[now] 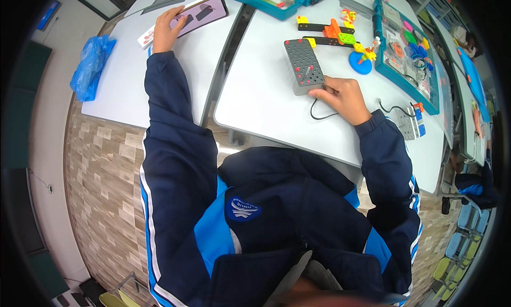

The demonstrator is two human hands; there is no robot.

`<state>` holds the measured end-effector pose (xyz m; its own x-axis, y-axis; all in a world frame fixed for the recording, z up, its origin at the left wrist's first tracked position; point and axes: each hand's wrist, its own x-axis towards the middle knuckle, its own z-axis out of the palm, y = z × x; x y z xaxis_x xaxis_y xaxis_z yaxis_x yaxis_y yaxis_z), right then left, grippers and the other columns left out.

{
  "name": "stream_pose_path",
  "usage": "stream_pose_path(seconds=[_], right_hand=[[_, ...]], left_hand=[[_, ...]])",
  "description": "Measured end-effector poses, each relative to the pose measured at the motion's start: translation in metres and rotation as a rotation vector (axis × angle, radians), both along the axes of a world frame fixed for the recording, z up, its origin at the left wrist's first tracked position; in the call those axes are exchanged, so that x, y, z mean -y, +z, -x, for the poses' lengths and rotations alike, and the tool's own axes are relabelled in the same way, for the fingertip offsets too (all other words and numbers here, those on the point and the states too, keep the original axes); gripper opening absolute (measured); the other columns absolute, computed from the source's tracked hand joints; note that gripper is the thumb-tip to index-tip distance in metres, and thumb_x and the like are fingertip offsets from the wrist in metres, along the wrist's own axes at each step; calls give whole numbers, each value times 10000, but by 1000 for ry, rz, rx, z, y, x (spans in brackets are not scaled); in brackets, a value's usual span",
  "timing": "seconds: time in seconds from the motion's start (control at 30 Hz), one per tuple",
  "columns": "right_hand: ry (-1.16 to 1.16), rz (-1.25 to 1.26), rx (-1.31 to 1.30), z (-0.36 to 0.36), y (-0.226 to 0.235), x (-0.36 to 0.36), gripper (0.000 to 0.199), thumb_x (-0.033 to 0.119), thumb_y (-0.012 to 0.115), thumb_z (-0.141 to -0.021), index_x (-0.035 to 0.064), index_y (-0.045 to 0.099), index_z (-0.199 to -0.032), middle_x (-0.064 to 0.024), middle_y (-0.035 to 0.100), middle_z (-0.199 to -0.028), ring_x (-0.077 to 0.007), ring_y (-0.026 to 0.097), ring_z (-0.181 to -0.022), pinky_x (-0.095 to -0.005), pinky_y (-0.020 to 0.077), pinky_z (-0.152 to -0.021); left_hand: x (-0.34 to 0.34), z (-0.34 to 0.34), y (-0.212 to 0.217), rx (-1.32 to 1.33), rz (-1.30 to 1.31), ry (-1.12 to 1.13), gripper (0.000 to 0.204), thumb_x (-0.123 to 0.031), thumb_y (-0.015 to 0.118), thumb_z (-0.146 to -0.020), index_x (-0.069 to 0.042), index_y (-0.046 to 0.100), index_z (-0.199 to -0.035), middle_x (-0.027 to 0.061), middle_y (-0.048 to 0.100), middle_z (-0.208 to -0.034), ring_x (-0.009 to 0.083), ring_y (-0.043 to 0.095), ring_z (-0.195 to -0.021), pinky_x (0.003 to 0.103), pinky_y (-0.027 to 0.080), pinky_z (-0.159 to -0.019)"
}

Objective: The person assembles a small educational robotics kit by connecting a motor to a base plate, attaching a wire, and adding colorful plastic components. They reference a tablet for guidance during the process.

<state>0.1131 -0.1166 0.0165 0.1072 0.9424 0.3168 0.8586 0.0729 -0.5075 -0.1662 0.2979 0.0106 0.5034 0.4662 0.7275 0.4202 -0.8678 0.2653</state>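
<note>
Right hand (347, 97) nearest: thumb and fingers pinch the near end of the grey block (302, 59), at the table (255, 94); can't tell if it's lifted. Blue disc (360, 65) lies past the right hand, black-beam model (334, 29) just beyond the block. Left hand (166, 34) is at the phone's (217, 8) left end, fingers partly spread; gripping or tapping, can't tell. Step looks like checking the screen, block in hand. Next move probably calls for a steady right pinch and a free left hand.

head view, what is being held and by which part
The right hand holds the gray perforated block by its near end. The left hand is at the tablet; a hold there cannot be told.
</note>
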Motion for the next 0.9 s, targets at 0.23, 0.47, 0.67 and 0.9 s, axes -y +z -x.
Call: stream_pose_path(seconds=[0.23,0.47,0.67,0.9], right_hand=[[0,-29,2,-2,-1,-4,463,414,747,-825,27,556,-658,-84,474,-510,-237,470,-441,-340,366,-462],[-1,-29,-9,-5,-5,-5,461,416,753,-818,32,560,-652,-75,457,-489,-213,454,-422,-333,352,-447],[6,-36,-12,-5,-4,-5,458,421,752,-817,32,567,-661,-73,461,-488,-211,460,-422,-331,355,-446],[2,-36,-7,-4,-2,-5,461,410,748,-827,26,559,-655,-79,469,-501,-220,466,-432,-336,361,-453]], left_hand=[[-2,-3,4,28,-11,-36,343,-229,697,-856,-119,693,-1180,90,680,-1147,292,576,-1088,387,429,-973],[1,-5,6,28,-15,-23,345,-229,691,-859,-123,689,-1187,85,680,-1140,292,571,-1092,393,425,-976],[0,-5,5,25,-26,-20,351,-229,693,-857,-131,689,-1193,84,680,-1131,290,572,-1083,392,428,-971],[0,-5,5,22,-23,-14,347,-224,694,-856,-134,689,-1192,84,678,-1134,290,570,-1084,392,432,-968]])
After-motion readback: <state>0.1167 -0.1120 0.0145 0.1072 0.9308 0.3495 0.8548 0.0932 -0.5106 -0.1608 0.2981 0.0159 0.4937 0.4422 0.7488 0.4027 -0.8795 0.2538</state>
